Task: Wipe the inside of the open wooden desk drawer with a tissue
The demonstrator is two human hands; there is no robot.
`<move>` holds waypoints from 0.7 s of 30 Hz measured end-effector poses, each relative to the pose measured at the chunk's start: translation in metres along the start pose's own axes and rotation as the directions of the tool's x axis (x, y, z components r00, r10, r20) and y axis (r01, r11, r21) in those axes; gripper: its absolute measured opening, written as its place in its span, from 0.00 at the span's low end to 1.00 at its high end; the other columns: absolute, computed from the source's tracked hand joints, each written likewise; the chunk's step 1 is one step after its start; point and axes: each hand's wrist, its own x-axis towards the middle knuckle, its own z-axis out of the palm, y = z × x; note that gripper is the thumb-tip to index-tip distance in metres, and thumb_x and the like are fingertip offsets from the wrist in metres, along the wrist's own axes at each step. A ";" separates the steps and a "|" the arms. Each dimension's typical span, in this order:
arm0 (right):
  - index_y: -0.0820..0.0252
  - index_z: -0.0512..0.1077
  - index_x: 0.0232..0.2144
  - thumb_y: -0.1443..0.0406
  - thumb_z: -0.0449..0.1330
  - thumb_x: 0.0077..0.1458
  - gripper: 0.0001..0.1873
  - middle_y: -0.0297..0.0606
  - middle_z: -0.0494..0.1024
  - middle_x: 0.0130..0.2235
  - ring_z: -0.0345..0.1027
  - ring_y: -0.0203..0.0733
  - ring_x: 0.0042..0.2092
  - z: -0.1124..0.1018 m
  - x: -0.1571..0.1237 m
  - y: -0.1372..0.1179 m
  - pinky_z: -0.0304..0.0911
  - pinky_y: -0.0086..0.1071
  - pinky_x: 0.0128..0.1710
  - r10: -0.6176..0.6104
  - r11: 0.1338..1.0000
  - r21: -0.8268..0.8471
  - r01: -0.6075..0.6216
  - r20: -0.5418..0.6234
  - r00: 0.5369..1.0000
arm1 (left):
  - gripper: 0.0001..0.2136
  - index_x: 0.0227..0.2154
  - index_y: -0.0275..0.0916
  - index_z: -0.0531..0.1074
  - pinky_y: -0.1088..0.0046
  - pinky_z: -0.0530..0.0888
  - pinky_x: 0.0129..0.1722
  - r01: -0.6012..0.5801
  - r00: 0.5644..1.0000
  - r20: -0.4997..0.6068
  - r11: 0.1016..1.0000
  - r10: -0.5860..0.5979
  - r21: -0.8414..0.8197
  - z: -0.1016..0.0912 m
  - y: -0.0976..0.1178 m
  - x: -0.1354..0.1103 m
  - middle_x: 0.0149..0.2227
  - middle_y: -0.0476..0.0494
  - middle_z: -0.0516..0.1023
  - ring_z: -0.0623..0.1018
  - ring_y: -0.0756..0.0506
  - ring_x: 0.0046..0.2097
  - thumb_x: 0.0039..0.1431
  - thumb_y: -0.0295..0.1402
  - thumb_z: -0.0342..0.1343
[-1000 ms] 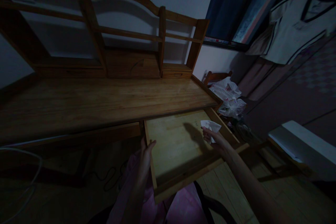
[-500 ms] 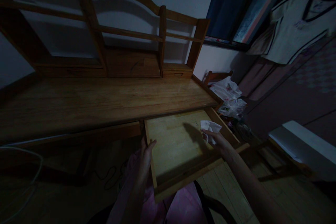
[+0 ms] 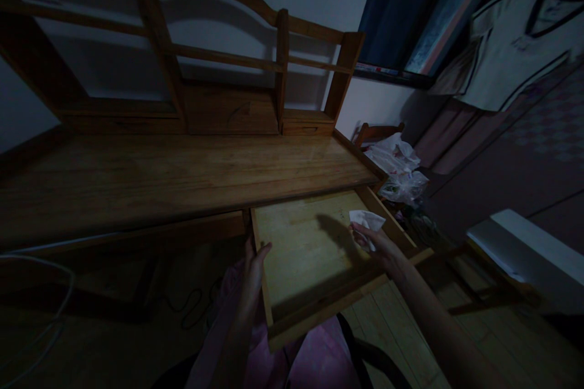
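Left hand [image 3: 253, 264] clasps the side wall of the pulled-out wooden drawer [image 3: 296, 255] under the surface [image 3: 205, 170], right hand [image 3: 376, 242] pinches white tissue [image 3: 367, 217] over drawer; step seems bracing, next move calls for steady left hold.

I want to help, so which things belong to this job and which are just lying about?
With the job:
crumpled white tissue or cloth, in the right hand
open, rectangular wooden drawer, gripped at its side by the left hand

Just about:
crumpled whitish plastic bags
white garment with dark trim, hanging up
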 end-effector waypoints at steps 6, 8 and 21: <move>0.58 0.77 0.34 0.62 0.76 0.38 0.19 0.34 0.81 0.33 0.67 0.28 0.26 0.000 0.000 0.001 0.59 0.21 0.21 0.051 0.997 0.055 -0.049 -0.035 0.998 | 0.28 0.61 0.47 0.63 0.63 0.72 0.54 0.012 1.000 -0.006 1.000 -0.012 0.028 0.005 0.009 -0.003 0.54 0.42 0.77 0.76 0.38 0.54 0.57 0.44 0.59; 0.58 0.77 0.35 0.64 0.76 0.37 0.20 0.36 0.82 0.35 0.71 0.31 0.29 0.001 -0.001 0.000 0.63 0.22 0.24 0.076 0.996 0.053 -0.073 -0.062 0.995 | 0.30 0.62 0.48 0.61 0.63 0.72 0.54 0.037 0.999 0.007 0.999 -0.037 0.016 0.008 0.017 -0.004 0.55 0.43 0.76 0.77 0.39 0.54 0.57 0.44 0.59; 0.58 0.76 0.30 0.68 0.73 0.37 0.14 0.32 0.79 0.28 0.68 0.32 0.25 0.000 0.004 0.003 0.60 0.23 0.21 0.060 0.997 0.052 -0.057 -0.054 0.997 | 0.27 0.61 0.46 0.63 0.62 0.70 0.57 -0.041 0.999 0.013 0.999 0.041 0.010 0.004 0.007 -0.002 0.53 0.42 0.77 0.76 0.39 0.54 0.59 0.45 0.57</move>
